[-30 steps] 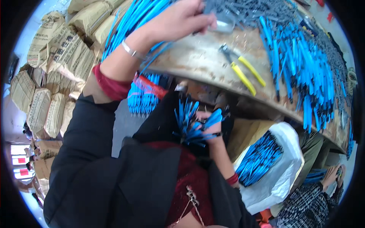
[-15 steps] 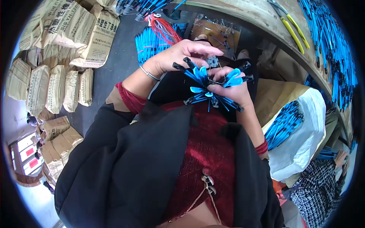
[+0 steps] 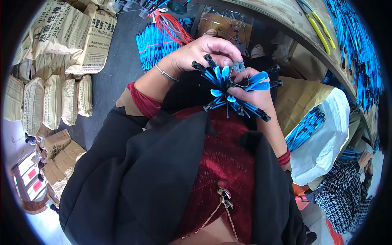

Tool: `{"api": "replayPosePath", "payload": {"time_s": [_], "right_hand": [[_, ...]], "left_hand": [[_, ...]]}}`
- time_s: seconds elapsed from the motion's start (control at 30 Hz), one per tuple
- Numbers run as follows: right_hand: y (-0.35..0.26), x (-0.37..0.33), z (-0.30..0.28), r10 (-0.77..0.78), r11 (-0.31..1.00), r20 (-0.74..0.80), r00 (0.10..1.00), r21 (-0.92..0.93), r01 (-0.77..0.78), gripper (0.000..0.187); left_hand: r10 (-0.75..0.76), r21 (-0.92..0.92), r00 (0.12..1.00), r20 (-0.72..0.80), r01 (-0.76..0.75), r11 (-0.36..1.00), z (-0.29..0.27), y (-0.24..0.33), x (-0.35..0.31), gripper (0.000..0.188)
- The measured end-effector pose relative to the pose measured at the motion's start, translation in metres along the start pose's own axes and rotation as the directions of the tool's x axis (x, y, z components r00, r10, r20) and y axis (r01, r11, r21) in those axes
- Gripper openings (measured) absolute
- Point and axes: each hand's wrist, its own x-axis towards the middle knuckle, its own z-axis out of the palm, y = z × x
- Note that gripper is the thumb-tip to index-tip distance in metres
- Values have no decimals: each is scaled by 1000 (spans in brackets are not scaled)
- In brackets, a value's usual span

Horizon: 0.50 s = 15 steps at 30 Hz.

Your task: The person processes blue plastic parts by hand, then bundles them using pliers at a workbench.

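Note:
My left hand [image 3: 206,52] is bent with thumb and fingertips together at a small grey notched ring [image 3: 238,67]. A thin wire [image 3: 245,84] loops from near this ring down to a fanned cluster of blue ribs [image 3: 257,81] with black ends. My right hand [image 3: 259,98] is closed round the middle of that cluster, its thumb pressed on the inner ends. The ribs spread outward in several groups, showing rounded blue faces toward me. Some right fingers are hidden behind the ribs. The cluster is held in the air above my lap.
Blue ribs lie heaped on a wooden table [image 3: 281,16] with yellow-handled pliers [image 3: 320,32]. At right stands a white-lined sack [image 3: 326,143] of ribs, with another person's checked sleeve [image 3: 343,196] beyond. Paper sacks [image 3: 53,98] line the left; a rib bundle [image 3: 153,49] lies ahead.
Both hands and the cluster sit slightly farther right, while the sacks at left have shifted leftward in view. The grips look much the same, with the grey ring still at my left fingertips.

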Motion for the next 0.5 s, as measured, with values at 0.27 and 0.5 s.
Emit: {"api": "replayPosePath", "payload": {"time_s": [0.27, 0.5], "right_hand": [[8, -1, 2, 39, 999, -123, 992, -23, -42, 31], [6, -3, 1, -7, 1000, -173, 985, 23, 11, 32]], "left_hand": [[58, 77, 994, 98, -65, 995, -3, 6, 13, 47], [188, 250, 966, 177, -229, 941, -8, 3, 20, 29]]}}
